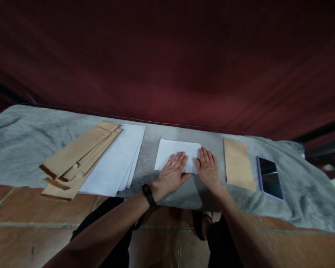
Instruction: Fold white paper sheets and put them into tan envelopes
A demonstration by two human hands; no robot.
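Note:
A folded white paper (173, 149) lies in the middle of a grey cloth (22, 145). My left hand (173, 171) rests flat on its near edge with fingers stretched out, a black band on the wrist. My right hand (208, 167) lies flat beside it on the paper's right corner, fingers together and extended. Neither hand grips anything. A single brown envelope (238, 163) lies just right of my right hand.
A stack of brown envelopes (78, 156) sits at the left on a pile of white sheets (117, 163). A phone (270, 177) with a lilac case lies face up at the right. A dark red wall rises behind; tiled floor lies below.

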